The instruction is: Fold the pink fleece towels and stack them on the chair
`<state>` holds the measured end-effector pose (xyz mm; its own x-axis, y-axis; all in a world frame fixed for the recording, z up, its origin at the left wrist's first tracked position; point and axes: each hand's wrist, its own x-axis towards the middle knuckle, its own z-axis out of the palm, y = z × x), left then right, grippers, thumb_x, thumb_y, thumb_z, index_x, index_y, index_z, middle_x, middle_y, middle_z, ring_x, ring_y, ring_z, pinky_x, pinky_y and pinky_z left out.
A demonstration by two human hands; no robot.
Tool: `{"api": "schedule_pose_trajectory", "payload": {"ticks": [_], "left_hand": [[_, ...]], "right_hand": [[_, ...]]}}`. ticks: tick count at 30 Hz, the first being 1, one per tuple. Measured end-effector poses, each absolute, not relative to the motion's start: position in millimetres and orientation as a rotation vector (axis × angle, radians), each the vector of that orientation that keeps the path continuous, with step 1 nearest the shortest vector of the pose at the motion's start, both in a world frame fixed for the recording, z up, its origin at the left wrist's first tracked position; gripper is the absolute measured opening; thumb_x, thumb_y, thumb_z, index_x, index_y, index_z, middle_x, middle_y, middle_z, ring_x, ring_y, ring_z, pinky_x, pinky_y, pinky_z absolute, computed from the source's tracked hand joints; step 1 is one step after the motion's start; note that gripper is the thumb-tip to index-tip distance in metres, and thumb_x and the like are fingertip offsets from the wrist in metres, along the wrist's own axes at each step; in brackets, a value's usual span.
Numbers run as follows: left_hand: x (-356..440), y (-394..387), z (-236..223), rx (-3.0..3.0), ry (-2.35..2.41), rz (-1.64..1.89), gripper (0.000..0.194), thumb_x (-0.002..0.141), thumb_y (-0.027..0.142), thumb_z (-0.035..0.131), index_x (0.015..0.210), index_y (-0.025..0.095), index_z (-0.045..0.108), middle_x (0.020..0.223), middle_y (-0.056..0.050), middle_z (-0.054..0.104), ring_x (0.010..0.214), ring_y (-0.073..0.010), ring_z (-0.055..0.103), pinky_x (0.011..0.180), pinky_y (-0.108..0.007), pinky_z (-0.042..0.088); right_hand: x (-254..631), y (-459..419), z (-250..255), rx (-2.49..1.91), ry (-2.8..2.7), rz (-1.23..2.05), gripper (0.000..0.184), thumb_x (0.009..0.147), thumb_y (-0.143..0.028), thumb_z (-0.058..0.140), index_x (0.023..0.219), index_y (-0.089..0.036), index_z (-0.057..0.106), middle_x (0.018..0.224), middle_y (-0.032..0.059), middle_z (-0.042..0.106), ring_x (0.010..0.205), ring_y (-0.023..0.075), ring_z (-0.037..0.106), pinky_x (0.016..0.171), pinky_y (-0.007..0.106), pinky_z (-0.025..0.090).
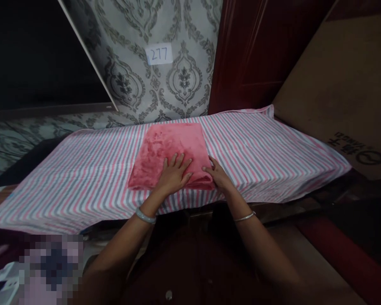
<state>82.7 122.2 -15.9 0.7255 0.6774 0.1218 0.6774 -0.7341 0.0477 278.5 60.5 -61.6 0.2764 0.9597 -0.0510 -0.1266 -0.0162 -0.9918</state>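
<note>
A folded pink plush cloth [174, 140] lies on a striped sheet, its nap darker in patches on the left half. My left hand [174, 173] rests flat on top of it near the front edge, fingers spread. At the cloth's right edge, my right hand [218, 173] holds the folded side, thumb on top and fingers along the outer side. A loose rolled fold shows at the front right corner, between the two hands. Part of the right fingers is hidden by the cloth and the hand itself.
The pink, grey and white striped sheet [92, 173] covers a long low surface. Behind are patterned wallpaper with a paper label [159, 54] reading 277, a dark screen [41, 55] and a dark red door [244, 51]. A large cardboard box [343, 84] stands at right.
</note>
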Motion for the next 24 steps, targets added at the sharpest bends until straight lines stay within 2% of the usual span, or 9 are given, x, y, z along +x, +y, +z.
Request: {"api": "schedule_pose_trajectory", "payload": {"ticks": [4, 8, 10, 12, 14, 17, 20, 24], "left_hand": [[72.6, 124.6, -3.7, -3.008, -1.135, -0.288, 0.062, 0.102, 0.052, 0.039, 0.159, 0.028, 0.034, 0.167, -0.010, 0.033, 0.155, -0.0325, 0.026, 0.124, -0.062, 0.021], [43.4, 134.8, 13.7, -2.889, -1.280, -0.492, 0.053, 0.103, 0.043, 0.041, 0.152, 0.023, 0.048, 0.158, -0.011, 0.049, 0.150, -0.0310, 0.038, 0.126, -0.059, 0.020], [27.0, 143.0, 19.1, -2.810, -1.386, -0.517, 0.051, 0.103, 0.040, 0.040, 0.149, 0.021, 0.050, 0.155, -0.012, 0.051, 0.148, -0.0304, 0.040, 0.125, -0.058, 0.023], [15.6, 151.1, 22.1, -2.749, -1.482, -0.503, 0.052, 0.103, 0.039, 0.039, 0.149, 0.018, 0.049, 0.155, -0.014, 0.051, 0.148, -0.0293, 0.041, 0.124, -0.057, 0.026], [12.1, 156.9, 23.6, -2.699, -1.554, -0.467, 0.054, 0.103, 0.040, 0.038, 0.150, 0.016, 0.048, 0.157, -0.016, 0.049, 0.148, -0.0291, 0.040, 0.124, -0.057, 0.025], [19.3, 159.7, 22.3, -2.669, -1.596, -0.376, 0.060, 0.102, 0.044, 0.039, 0.154, 0.014, 0.042, 0.163, -0.017, 0.039, 0.153, -0.0316, 0.031, 0.125, -0.060, 0.020], [28.5, 158.3, 14.2, -2.688, -1.656, -0.227, 0.066, 0.100, 0.051, 0.043, 0.158, 0.020, 0.037, 0.168, -0.015, 0.027, 0.157, -0.0365, 0.017, 0.123, -0.067, 0.016], [29.3, 157.8, -0.8, -2.737, -1.748, -0.090, 0.069, 0.100, 0.060, 0.039, 0.161, 0.029, 0.031, 0.172, -0.009, 0.017, 0.158, -0.0378, 0.009, 0.121, -0.069, 0.017]], "right_hand": [[280.7, 59.7, -68.3, -1.221, -0.884, 1.059, 0.089, 0.076, -0.040, 0.072, 0.155, -0.022, 0.036, 0.148, 0.0093, 0.059, 0.129, 0.0264, 0.060, 0.104, 0.044, 0.054], [296.4, 57.4, -66.0, -1.318, -0.977, 1.089, 0.091, 0.079, -0.046, 0.070, 0.157, -0.018, 0.034, 0.129, 0.0125, 0.070, 0.108, 0.0261, 0.071, 0.097, 0.043, 0.057], [307.1, 61.8, -55.8, -1.536, -1.113, 0.943, 0.086, 0.081, -0.045, 0.068, 0.157, -0.015, 0.037, 0.121, 0.0140, 0.072, 0.101, 0.0278, 0.072, 0.094, 0.046, 0.057], [311.9, 72.6, -39.5, -1.739, -1.258, 0.666, 0.080, 0.084, -0.041, 0.066, 0.155, -0.014, 0.041, 0.127, 0.0161, 0.070, 0.106, 0.0308, 0.070, 0.096, 0.049, 0.055], [305.7, 88.1, -20.8, -1.789, -1.405, 0.396, 0.074, 0.089, -0.039, 0.060, 0.156, -0.014, 0.041, 0.142, 0.0174, 0.061, 0.124, 0.0325, 0.063, 0.106, 0.050, 0.050], [278.2, 109.3, -0.8, -1.732, -1.661, 0.176, 0.070, 0.096, -0.042, 0.052, 0.158, -0.013, 0.038, 0.160, 0.0169, 0.043, 0.148, 0.0302, 0.039, 0.121, 0.049, 0.034], [249.6, 116.5, -1.9, -1.869, -1.851, 0.173, 0.071, 0.099, -0.048, 0.048, 0.161, -0.015, 0.033, 0.168, 0.0152, 0.027, 0.157, 0.0298, 0.019, 0.125, 0.053, 0.021], [237.8, 110.5, -21.4, -2.106, -1.938, 0.298, 0.074, 0.102, -0.056, 0.041, 0.163, -0.015, 0.027, 0.171, 0.0121, 0.014, 0.159, 0.0270, 0.009, 0.126, 0.054, 0.013]]}}
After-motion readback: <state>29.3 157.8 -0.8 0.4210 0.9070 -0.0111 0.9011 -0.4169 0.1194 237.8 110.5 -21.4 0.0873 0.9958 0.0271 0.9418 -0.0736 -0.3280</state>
